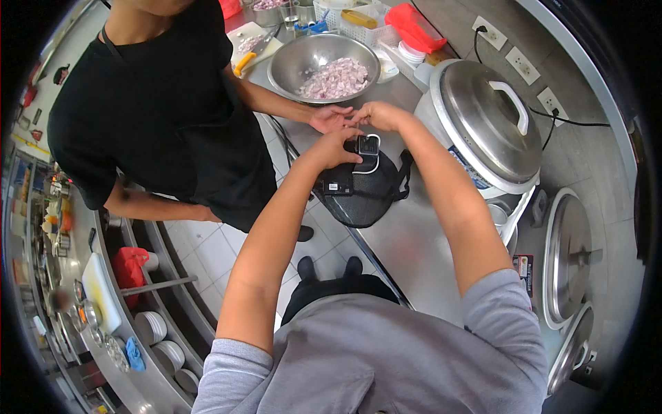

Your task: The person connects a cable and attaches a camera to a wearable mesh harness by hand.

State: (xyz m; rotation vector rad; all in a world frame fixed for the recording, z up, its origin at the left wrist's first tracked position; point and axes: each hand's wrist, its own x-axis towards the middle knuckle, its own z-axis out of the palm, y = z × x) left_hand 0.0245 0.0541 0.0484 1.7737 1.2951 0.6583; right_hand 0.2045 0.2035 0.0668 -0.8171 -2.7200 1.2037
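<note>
Upper centre of the frame: the black device (pixel 368 145), long axis indistinct, lies gripped by the nearer left hand (pixel 334 150), below the right hand (pixel 383 116), whose bent fingers show no discernible hold.

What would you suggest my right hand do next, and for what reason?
I would probably lower the right hand toward the small black device: the left hand grips it over the black bag, while the right fingertips are just beyond it, beside the co-worker's hand.

The metal counter (pixel 420 259) carries a steel bowl (pixel 324 67) (chopped pieces inside) and a black bag (pixel 362 200).
</note>
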